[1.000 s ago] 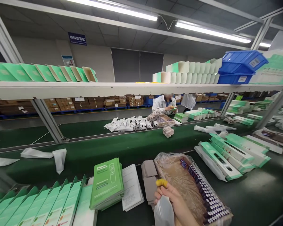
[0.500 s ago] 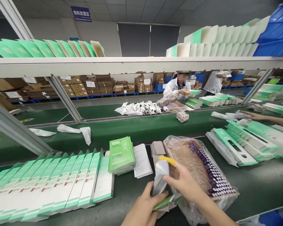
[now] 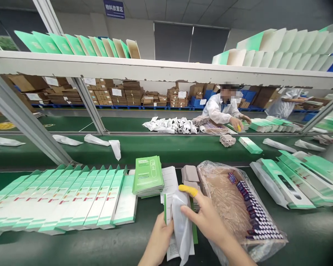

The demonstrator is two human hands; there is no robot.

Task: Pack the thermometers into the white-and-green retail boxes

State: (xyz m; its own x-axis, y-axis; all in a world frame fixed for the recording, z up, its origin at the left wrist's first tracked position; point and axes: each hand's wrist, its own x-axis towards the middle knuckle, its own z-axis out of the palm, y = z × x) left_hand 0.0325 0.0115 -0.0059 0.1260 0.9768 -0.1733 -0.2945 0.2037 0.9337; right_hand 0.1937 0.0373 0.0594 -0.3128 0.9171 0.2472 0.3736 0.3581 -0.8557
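Note:
My right hand (image 3: 207, 212), with a yellow cover on one fingertip, is closed on a white soft pouch (image 3: 181, 225) that looks filled and hangs lengthwise. My left hand (image 3: 161, 232) is closed on a green booklet (image 3: 195, 234) with white printed paper, directly behind the pouch. The pouch rests against the booklet, and its lower end nears the bottom of the view. Just beyond my hands lie a stack of green booklets (image 3: 147, 175) and white leaflets (image 3: 170, 175). Beige folded pieces (image 3: 190, 173) sit beside them.
A plastic-lined tray (image 3: 224, 195) with rows of dark batteries (image 3: 255, 210) lies to the right. Green-white boxes (image 3: 80, 199) stand in a row at left; open ones (image 3: 290, 186) lie at right. Pouches (image 3: 66, 139) lie on the belt (image 3: 155, 147). A co-worker (image 3: 222, 105) works opposite beneath the shelf (image 3: 166, 70).
The pouch and booklet have come together, turned more upright and shifted slightly left. Across the belt, the co-worker's hands have lowered, and a green-white box now lies on the belt. The camera view has shifted.

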